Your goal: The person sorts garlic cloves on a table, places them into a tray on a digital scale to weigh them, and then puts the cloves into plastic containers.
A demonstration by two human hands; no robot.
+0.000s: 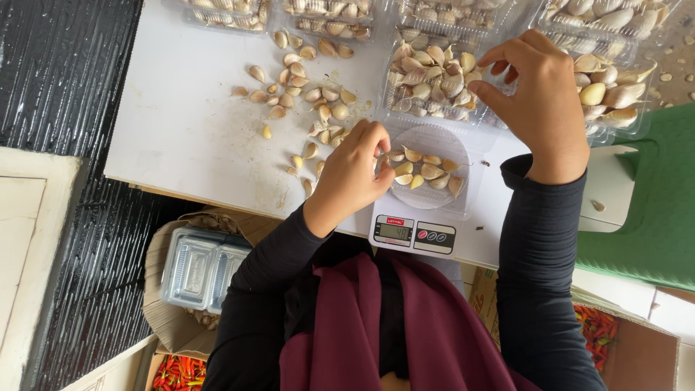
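Note:
A white digital kitchen scale [414, 233] stands at the near edge of the white table [181, 130]. On it sits a clear plastic tray [463, 210] with several garlic cloves [427, 171] inside. My left hand [351, 177] hovers at the tray's left rim with its fingertips bunched together. What they hold is hidden. My right hand [539, 108] reaches over an open clear container [394, 98] full of cloves just behind the scale. Its thumb and forefinger pinch a garlic clove [473, 76] at the top of that pile.
Loose cloves [304, 94] lie scattered left of the scale. More filled clear containers [608, 43] line the far edge. Below the table are stacked empty clear trays [199, 268], boxes of red chillies [177, 373] and a green surface [655, 210] at right.

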